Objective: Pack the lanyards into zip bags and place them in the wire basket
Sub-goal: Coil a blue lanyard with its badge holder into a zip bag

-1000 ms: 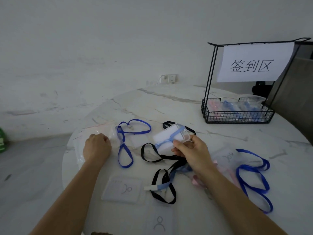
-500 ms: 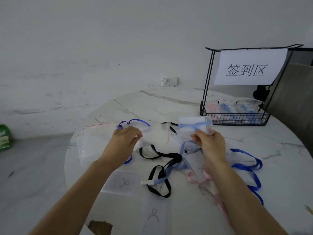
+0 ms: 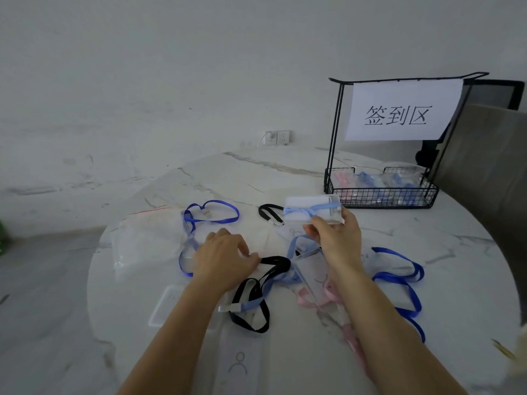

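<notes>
Since the earlier frame, the left hand (image 3: 225, 256) has shifted to frame centre, drawing the clear zip bag (image 3: 148, 240) along, and the right hand (image 3: 333, 238) has raised its load slightly. The bench (image 3: 285, 178) carries loose lanyards. The wire basket (image 3: 382, 195), upper right, already holds bagged lanyards. The zip bag lies flat left of centre, pinched by the curled left fingers. The light-blue lanyard (image 3: 312, 212), wound round a badge sleeve, is gripped by the right hand above the bench. Bag and bundle now sit near each other, so insertion is judged next.
</notes>
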`<state>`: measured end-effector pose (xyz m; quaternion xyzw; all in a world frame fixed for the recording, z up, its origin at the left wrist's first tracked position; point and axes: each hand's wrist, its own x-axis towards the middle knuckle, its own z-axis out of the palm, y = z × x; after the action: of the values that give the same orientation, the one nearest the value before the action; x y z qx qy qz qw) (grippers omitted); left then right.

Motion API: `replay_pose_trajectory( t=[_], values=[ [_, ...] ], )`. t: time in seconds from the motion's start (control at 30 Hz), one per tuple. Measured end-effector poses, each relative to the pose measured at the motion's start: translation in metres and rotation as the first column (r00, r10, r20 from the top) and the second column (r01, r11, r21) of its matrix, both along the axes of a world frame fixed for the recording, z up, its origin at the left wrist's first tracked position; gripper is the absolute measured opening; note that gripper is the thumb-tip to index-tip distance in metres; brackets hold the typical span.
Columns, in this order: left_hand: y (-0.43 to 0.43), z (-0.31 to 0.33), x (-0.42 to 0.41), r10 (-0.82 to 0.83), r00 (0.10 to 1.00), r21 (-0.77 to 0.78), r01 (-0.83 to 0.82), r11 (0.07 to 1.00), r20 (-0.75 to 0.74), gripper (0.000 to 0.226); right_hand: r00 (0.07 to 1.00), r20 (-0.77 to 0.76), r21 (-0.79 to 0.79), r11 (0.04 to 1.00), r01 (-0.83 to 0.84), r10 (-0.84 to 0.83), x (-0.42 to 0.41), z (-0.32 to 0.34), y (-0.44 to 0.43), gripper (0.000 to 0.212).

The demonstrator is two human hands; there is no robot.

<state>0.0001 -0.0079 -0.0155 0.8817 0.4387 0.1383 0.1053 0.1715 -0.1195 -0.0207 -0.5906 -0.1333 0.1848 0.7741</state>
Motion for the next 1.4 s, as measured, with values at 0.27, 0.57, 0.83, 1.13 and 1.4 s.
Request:
replay_pose_trajectory(
  t=[0.27,0.57,0.83,1.13,1.4],
  values=[
    [0.006,-0.022,-0.006,0.126,0.838,0.029,-0.167,0.986,0.53,0.015,0.992,-0.035,-0.002,0.992,-0.123,0.123,-0.008,-0.001,0.0,0.048],
    [0.009,-0.024,-0.007,0.12,0.782,0.025,-0.17,0.985,0.611,0.01,0.957,-0.008,-0.043,0.956,-0.291,0.291,-0.013,0.01,-0.001,0.054],
    [0.01,-0.026,-0.007,0.091,0.768,0.149,-0.237,0.96,0.634,0.018,0.942,0.032,-0.11,0.938,-0.329,0.335,-0.019,0.012,-0.002,0.074],
    [0.011,-0.024,-0.009,0.084,0.701,0.052,-0.17,0.984,0.708,0.014,0.957,-0.09,-0.003,0.961,-0.276,0.274,-0.012,0.01,-0.002,0.07],
    [0.009,-0.023,-0.009,0.043,0.718,0.113,-0.169,0.979,0.695,0.003,0.83,-0.144,-0.048,0.834,-0.549,0.538,-0.026,0.013,-0.005,0.071]
  ],
)
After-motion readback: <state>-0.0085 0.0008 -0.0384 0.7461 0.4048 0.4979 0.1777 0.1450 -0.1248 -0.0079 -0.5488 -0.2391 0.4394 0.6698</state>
